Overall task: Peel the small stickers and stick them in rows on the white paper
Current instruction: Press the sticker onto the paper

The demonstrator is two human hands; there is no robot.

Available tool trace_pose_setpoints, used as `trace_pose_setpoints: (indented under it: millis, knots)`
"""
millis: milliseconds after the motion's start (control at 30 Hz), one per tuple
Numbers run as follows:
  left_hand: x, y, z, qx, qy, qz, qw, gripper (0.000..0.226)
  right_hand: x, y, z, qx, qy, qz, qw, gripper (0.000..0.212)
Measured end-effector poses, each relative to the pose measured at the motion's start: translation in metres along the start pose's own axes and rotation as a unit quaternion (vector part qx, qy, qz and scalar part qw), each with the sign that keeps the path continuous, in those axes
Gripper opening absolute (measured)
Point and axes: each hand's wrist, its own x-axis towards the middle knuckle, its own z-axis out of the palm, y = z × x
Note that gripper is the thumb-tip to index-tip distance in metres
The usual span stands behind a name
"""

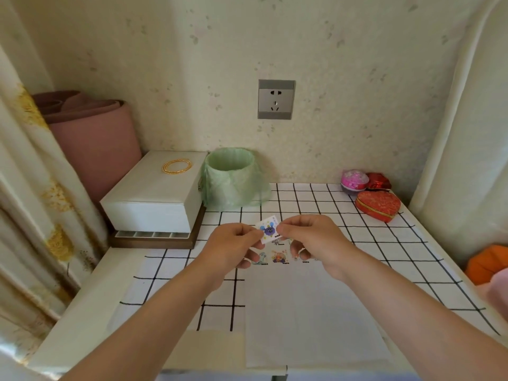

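Observation:
A small sticker card with a blue-purple figure is held above the table between both hands. My left hand pinches its left edge and my right hand pinches its right edge. Beneath them lies the white paper on the checked tablecloth. Several small stickers sit in a row near the paper's far edge, partly hidden by my fingers.
A green-lined bin and a white box stand at the back left. A red heart-shaped box and a pink round container sit at the back right. An orange object lies at the right edge.

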Motion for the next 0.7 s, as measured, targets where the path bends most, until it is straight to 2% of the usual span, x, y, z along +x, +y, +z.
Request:
trace_pose_setpoints:
  millis: [167,333,467,567,700]
  knots:
    - [0.001,-0.005,-0.005,0.049,0.014,0.036,0.998,0.010,-0.001,0.000,0.006,-0.053,0.017,-0.004,0.998,0.017]
    - [0.000,-0.013,-0.009,0.064,0.004,0.048,0.997,0.010,-0.002,0.002,0.007,-0.094,-0.013,-0.025,0.995,0.004]
    - [0.003,-0.024,-0.014,0.118,-0.012,0.058,0.991,0.005,-0.002,0.009,0.009,-0.133,-0.039,0.010,0.990,0.006]
    - [0.007,-0.036,-0.020,0.262,-0.010,0.076,0.962,0.012,0.000,0.016,0.010,-0.149,-0.010,0.032,0.988,0.004]
    - [0.010,-0.047,-0.027,0.400,0.003,0.165,0.902,0.033,0.001,0.019,0.007,-0.142,0.002,0.072,0.987,0.007]
